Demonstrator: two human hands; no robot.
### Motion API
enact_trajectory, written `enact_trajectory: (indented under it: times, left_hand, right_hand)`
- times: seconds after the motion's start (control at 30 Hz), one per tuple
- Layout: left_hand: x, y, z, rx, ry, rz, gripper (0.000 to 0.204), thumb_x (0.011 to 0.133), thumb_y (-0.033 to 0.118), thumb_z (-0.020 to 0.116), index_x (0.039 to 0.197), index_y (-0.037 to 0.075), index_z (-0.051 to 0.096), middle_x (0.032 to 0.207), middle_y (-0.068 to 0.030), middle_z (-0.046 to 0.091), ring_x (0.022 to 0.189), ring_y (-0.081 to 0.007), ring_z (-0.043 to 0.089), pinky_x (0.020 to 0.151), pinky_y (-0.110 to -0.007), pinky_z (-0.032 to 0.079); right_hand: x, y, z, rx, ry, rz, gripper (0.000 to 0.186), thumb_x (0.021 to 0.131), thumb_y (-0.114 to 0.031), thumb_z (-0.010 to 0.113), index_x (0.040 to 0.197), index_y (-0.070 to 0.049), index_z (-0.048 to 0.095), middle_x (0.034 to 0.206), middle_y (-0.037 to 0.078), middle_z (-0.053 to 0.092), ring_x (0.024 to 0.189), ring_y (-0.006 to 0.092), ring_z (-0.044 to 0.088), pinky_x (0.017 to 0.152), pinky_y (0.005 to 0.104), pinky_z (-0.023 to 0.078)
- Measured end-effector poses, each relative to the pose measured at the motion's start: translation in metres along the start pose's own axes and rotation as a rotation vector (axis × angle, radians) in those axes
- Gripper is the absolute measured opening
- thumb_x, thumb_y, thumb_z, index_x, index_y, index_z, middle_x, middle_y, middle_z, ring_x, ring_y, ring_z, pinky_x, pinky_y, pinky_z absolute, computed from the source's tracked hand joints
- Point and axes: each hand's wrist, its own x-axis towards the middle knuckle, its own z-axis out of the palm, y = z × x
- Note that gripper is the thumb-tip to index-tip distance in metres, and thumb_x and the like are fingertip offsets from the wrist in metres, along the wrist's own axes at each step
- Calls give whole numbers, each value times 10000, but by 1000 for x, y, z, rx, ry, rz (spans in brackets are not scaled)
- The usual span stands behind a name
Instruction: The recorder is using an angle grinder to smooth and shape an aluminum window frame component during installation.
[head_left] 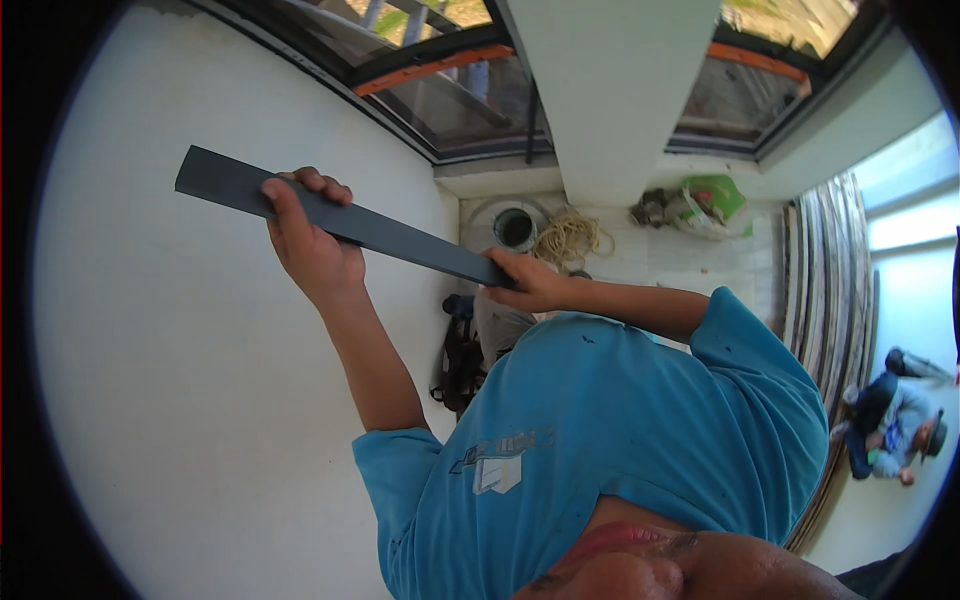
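Note:
A long, flat dark grey strip [400, 240] slants across the upper middle of the head view, higher at its left end, in front of the white wall. My left hand [305, 225] grips it near that left end, thumb over its front face and fingers curled round the top edge. My right hand [525, 280] holds it at the lower right end, with fingers wrapped around it and hiding that end.
Windows [450, 90] and a white pillar [620, 80] are above. A bucket [515, 230], coiled rope [570, 235] and green sack [705, 205] lie on the floor. A black bag [452, 360] is beside me. Long boards [835, 260] lean at right, near another person [895, 420].

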Motion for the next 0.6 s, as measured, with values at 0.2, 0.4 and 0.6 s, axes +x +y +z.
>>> enact_trajectory:
  times: [0.2, 0.4, 0.6]
  left_hand:
    - [30, -65, 3, -23, 2, 109, 501, 1015, 555, 453, 1079, 60, 494, 967, -70, 548, 876, -198, 551, 844, -374, 459]
    - [58, -121, 34, 9, -21, 222, 414, 1034, 430, 515, 1143, 38, 438, 1001, -46, 533, 858, -118, 519, 819, -283, 457]
    - [156, -107, 49, 49, -23, 328, 374, 1033, 446, 517, 1132, 87, 491, 1003, -12, 523, 875, -86, 492, 785, -239, 443]
  right_hand:
    - [76, -9, -50, 134, -133, -82, 452, 932, -218, 625, 1255, 8, 403, 858, 165, 601, 762, 296, 629, 696, 424, 468]
    - [118, 1, -72, 144, 46, -111, 439, 973, -230, 590, 1260, 13, 365, 892, 147, 570, 791, 244, 580, 736, 389, 467]
    - [171, -16, -112, -140, 201, -102, 433, 981, -219, 585, 1253, 24, 352, 857, 138, 555, 755, 233, 548, 702, 371, 450]
